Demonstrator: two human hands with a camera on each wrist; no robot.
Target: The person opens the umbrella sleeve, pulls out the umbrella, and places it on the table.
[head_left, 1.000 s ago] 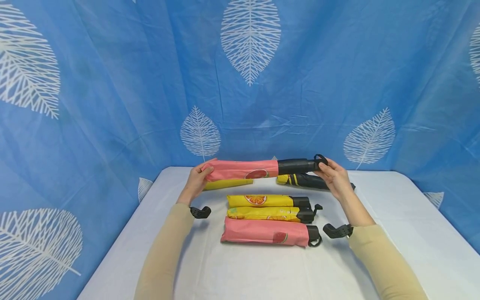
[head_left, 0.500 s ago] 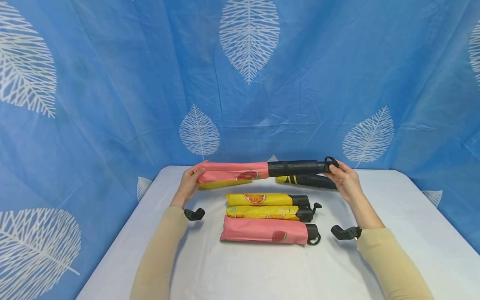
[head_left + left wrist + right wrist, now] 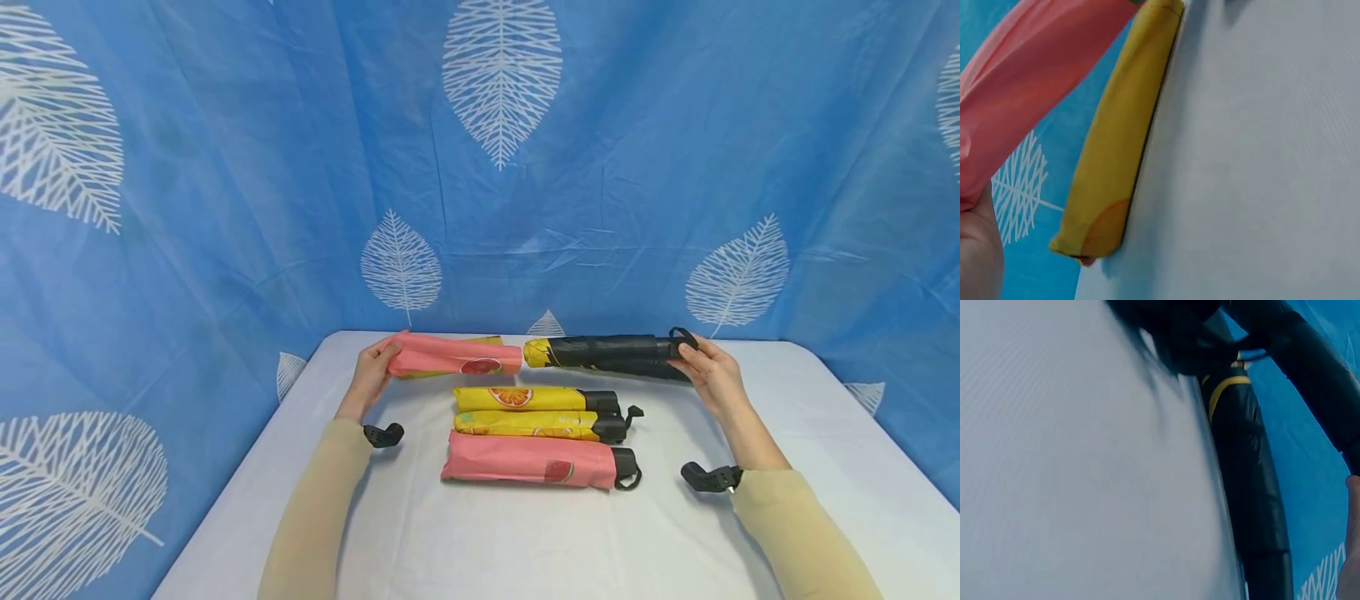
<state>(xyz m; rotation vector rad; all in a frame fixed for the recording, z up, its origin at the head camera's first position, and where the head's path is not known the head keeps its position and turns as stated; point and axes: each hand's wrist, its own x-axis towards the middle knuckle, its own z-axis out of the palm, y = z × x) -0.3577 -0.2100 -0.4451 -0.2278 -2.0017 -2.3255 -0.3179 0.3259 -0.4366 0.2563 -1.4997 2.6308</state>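
Note:
My left hand [image 3: 369, 371] grips the closed end of a pink umbrella cover [image 3: 442, 354] with a watermelon print. The cover looks flattened, and its other end points at the umbrella. By the handle end, where a black wrist strap loops, my right hand [image 3: 712, 371] holds a folded black umbrella [image 3: 600, 350] with a yellow tip. A narrow gap parts the tip from the cover. Under the pink cover in the left wrist view lies a yellow cover [image 3: 1113, 137]. Another black umbrella [image 3: 1250, 469] with a yellow band lies on the table below the held one.
Two yellow covered umbrellas [image 3: 517, 399] [image 3: 525, 423] with orange-slice prints lie side by side mid-table. In front of them is a pink covered umbrella [image 3: 532, 461]. A blue curtain [image 3: 600, 167] with white leaves hangs behind the white table [image 3: 480, 542].
The hands have moved apart, the right one farther to the right. The black umbrella has slid out of the pink cover, and both are now lower and separate.

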